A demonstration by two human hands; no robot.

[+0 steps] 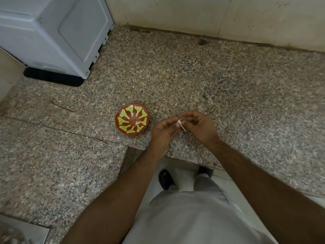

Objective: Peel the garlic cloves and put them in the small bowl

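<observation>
We see a speckled stone surface point(193, 76). A big white box point(52, 32) stands on a black mat point(52, 79) in the far left corner. A pale tiled wall point(211, 14) runs behind. A small dark bit point(202, 42) lies near the wall.

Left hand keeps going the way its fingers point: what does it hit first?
The garlic clove that the left hand already pinches, then the right hand fingers directly beyond it. Depth is unclear.
</observation>
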